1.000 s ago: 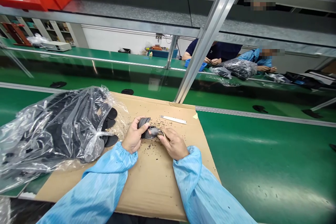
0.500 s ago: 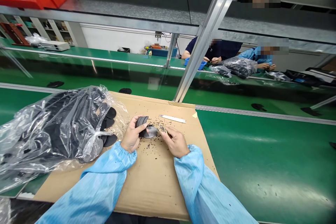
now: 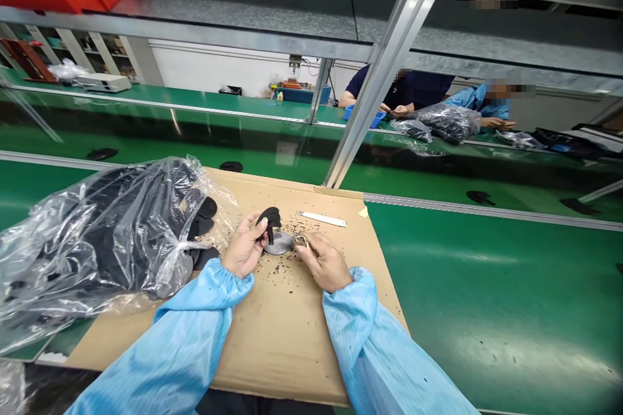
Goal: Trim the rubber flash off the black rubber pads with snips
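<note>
My left hand [image 3: 244, 248] pinches a curved black rubber piece [image 3: 268, 218] between finger and thumb. Right next to it, a round silver disc [image 3: 278, 243] lies on the cardboard sheet [image 3: 287, 337]. My right hand [image 3: 324, 263] holds a small metal tool [image 3: 302, 240] at the disc's right edge; its exact kind is too small to tell. Dark crumbs are scattered around both hands. To the left, a clear plastic bag [image 3: 97, 227] holds several black pieces, and a few more [image 3: 207, 207] stick out from its edge.
A white strip [image 3: 322, 219] lies on the cardboard beyond my hands. Green bench surface [image 3: 487, 298] spreads to the right. A metal upright [image 3: 374, 97] rises ahead. Across the way, two co-workers [image 3: 403, 94] sit at another bench with bagged black pieces [image 3: 450, 123].
The black piece has risen and now stands apart above the silver disc, which shows more fully on the cardboard. My right hand has drawn in slightly, with the small tool at the disc's edge.
</note>
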`<state>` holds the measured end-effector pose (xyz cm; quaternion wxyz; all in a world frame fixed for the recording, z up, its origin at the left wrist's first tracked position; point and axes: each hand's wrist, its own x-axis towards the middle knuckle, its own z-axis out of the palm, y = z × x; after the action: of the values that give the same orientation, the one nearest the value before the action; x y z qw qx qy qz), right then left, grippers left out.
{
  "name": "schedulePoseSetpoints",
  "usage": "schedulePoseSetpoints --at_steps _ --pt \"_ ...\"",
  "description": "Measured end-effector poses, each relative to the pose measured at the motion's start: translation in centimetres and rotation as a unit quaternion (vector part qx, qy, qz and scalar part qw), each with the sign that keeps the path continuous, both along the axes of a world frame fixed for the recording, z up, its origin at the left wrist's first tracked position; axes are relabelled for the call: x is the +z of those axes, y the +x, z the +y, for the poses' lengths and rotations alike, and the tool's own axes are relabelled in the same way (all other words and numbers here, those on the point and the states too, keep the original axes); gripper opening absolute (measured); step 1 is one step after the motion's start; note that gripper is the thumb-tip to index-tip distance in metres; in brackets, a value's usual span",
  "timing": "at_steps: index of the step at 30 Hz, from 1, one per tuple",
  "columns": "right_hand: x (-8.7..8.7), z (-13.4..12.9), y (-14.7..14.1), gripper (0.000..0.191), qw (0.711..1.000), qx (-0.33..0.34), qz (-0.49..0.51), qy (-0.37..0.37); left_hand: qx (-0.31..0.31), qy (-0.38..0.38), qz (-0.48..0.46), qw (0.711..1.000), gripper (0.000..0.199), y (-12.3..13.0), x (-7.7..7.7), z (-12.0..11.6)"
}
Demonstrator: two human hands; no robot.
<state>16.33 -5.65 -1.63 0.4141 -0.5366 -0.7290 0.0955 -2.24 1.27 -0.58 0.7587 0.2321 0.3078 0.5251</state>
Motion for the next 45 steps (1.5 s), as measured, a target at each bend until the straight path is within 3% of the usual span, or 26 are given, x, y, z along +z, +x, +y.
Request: schedulePoseSetpoints --at_steps 3,8,14,25,38,45 --pt "0.1 -0.1 -0.1 0.030 1.000 0.005 -0.013 0.012 -0.041 -0.017 -0.006 0.999 0.030 0.0 0.2 -0.2" --pt "0.3 -0.4 -0.7 0.031 0.997 0.018 -0.061 0.036 -0.049 -0.040 -0.017 0.998 0.026 -0.1 0.9 -0.6" --pt "0.3 -0.7 -2.0 0.034 0.992 0.027 -0.111 0.059 -0.118 -0.043 -0.056 0.991 0.006 -0.4 0.6 -0.6" --pt "0.3 -0.8 -2.6 0.033 0.989 0.043 -0.128 0.056 -0.157 -0.033 -0.013 0.987 0.027 0.0 0.2 -0.9" --pt "1.1 -1.2 -2.3 0.026 0.979 0.053 -0.194 -0.010 -0.124 0.012 0.056 0.991 0.045 0.3 -0.4 -1.3" --pt "0.7 -1.0 -2.3 0.023 0.989 0.062 -0.135 -0.017 -0.117 0.020 0.075 0.990 0.044 0.6 -0.1 -1.3"
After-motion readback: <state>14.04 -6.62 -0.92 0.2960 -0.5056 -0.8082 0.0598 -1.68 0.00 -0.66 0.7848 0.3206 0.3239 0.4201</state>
